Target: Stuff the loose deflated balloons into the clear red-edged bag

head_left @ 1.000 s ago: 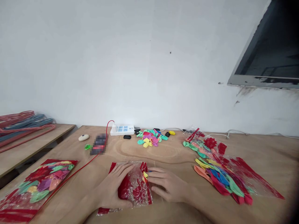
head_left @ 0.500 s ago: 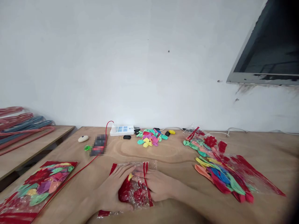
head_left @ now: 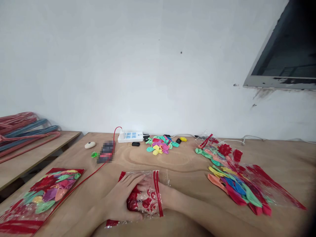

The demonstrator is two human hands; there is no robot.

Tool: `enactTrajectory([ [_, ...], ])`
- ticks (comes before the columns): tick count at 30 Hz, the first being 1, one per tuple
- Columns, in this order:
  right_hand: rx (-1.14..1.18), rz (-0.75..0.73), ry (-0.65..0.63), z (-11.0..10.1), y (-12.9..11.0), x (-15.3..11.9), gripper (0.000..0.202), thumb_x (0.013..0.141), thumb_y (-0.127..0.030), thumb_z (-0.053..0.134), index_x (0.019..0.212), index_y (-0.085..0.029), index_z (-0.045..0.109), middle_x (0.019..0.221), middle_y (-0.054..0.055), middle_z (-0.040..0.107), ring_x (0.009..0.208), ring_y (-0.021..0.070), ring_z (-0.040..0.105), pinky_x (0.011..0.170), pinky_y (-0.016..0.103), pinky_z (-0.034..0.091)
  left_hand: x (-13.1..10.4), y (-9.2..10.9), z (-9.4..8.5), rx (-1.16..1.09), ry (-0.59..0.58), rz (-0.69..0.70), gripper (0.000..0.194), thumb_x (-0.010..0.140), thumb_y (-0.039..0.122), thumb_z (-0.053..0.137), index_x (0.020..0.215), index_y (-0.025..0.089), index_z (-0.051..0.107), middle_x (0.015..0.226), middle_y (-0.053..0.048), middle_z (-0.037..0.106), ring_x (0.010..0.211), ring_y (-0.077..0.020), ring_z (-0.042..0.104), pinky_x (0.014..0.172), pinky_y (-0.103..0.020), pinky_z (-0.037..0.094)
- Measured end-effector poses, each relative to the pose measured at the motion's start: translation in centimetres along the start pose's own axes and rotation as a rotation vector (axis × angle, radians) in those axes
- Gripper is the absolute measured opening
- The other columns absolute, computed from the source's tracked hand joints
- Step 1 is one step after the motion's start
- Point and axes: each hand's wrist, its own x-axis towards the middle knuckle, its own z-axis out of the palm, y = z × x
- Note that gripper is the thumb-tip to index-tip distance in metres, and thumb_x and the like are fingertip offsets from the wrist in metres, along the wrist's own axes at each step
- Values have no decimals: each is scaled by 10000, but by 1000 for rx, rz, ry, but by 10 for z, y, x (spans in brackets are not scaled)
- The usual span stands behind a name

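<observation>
The left hand (head_left: 120,199) lies flat with its fingers (head_left: 135,179) spread on top of a crinkled clear plastic bag (head_left: 145,197) printed with red flowers and edged in red; the right hand (head_left: 158,194) is pushed inside the bag's open right side, so its fingers are veiled by the film and I cannot tell whether they are apart or closed on anything. The bag rests at the near middle of the plywood bench (head_left: 177,161). Near left lies a flat filled bag of coloured balloons (head_left: 44,194), with a thin red cable (head_left: 86,179) running between it and the hands. To the right, a loose heap of limp long balloons (head_left: 234,187) spreads over more red-printed bags. Far middle sit a white power strip (head_left: 130,136) and a small balloon pile (head_left: 161,144), with bare wood between them and the hands. Far left, wire hangers (head_left: 24,131) stack on a lower shelf.
</observation>
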Motion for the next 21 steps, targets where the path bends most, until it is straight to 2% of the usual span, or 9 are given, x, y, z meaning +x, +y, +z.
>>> enactTrajectory([
  [3,13,-86,7,-29,-1,-11,431,970,-436,668,1360,-253,680,1450,83,647,1470,265,485,1304,456,311,-1,-3,-1,-3,16,2,1272,641,555,971,1665,339,248,1683,-104,392,1516,-402,414,1271,-571,362],
  [5,3,-47,47,-47,0,-24,432,975,-353,622,1385,-219,660,1430,106,662,1433,248,528,1263,434,378,-1,-5,-1,3,25,8,1250,675,564,954,1669,340,229,1697,-105,368,1530,-397,396,1278,-571,352],
  [8,-36,58,177,-64,11,-48,401,929,-153,562,1302,-202,699,1287,112,737,1231,230,663,1113,415,518,-2,-6,-1,14,33,14,1233,708,613,926,1677,340,215,1709,-111,341,1542,-400,374,1282,-578,341],
  [11,-64,246,336,-72,35,-70,381,890,-55,512,1147,-213,745,1115,77,781,1030,211,716,956,386,583,-2,-4,-3,12,22,17,1230,705,658,914,1679,341,232,1705,-112,347,1536,-407,380,1278,-579,348],
  [14,-99,469,425,-77,65,-81,410,882,-45,481,1152,-206,745,1143,84,766,1083,234,699,987,423,571,-1,-1,-5,11,3,11,1219,711,682,902,1679,339,246,1697,-117,361,1535,-417,378,1278,-594,343],
  [17,-118,573,425,-81,91,-82,483,871,-45,487,1252,-211,733,1289,103,715,1214,261,648,1077,479,526,0,-1,-5,16,-9,2,1230,705,687,905,1681,346,239,1702,-116,356,1538,-419,374,1282,-605,331],
  [21,-110,598,349,-73,113,-76,494,897,-85,530,1318,-246,732,1412,91,654,1333,265,579,1157,489,468,0,-1,-4,19,-8,10,1222,714,678,903,1683,350,235,1708,-109,347,1546,-411,362,1292,-601,315],
])
